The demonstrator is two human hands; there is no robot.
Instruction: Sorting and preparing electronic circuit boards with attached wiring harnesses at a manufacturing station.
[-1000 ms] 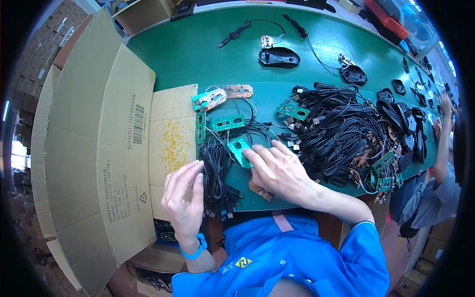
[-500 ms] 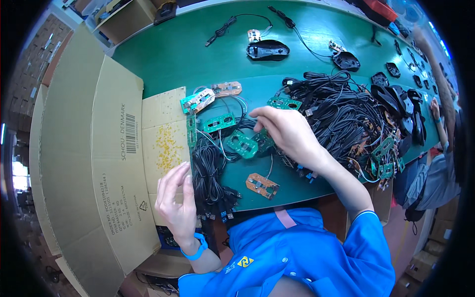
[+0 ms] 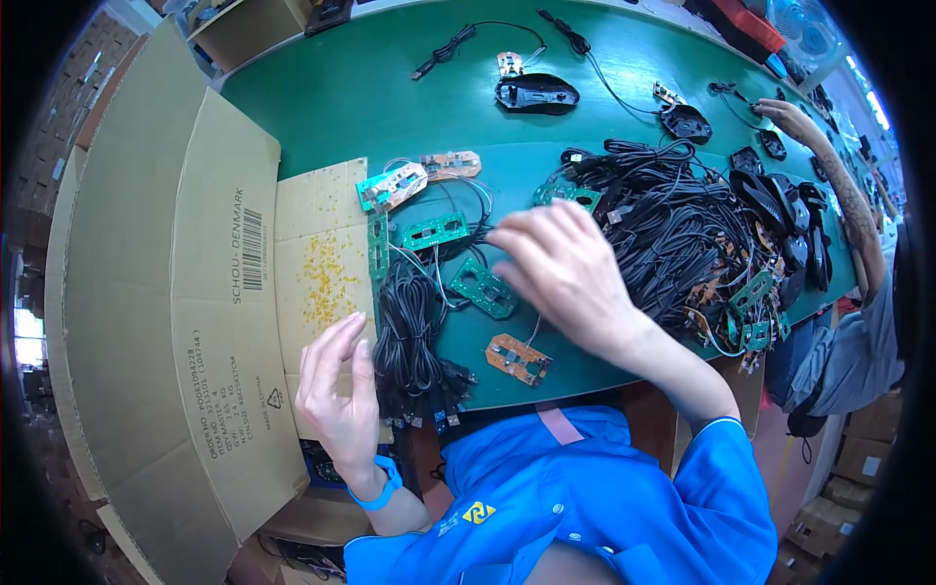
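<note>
My right hand [image 3: 565,278] hovers over the green mat, its fingers and thumb apart and slightly smeared, with nothing visible between them. Just left of its fingertips lies a green circuit board [image 3: 484,288]; another green board [image 3: 436,231] lies beyond it. A brown circuit board [image 3: 518,360] rests nearer to me. My left hand [image 3: 338,395], fingers loosely curved and thumb apart, is empty above the near part of a cardboard flap [image 3: 317,210] scattered with small yellow bits [image 3: 330,278]. Beside it lies a bundle of coiled black cables [image 3: 408,331] with plugs toward me.
A large heap of black cables [image 3: 663,224] with attached boards covers the right of the table. Black mouse shells [image 3: 536,95] lie farther back. A tall cardboard box [image 3: 214,292] stands at left. Another person's arm [image 3: 848,185] reaches in at far right.
My right hand has drawn slightly nearer to me, uncovering more of the green board beside it. My left hand stays almost in place. The other person's arm has reached over the table.
</note>
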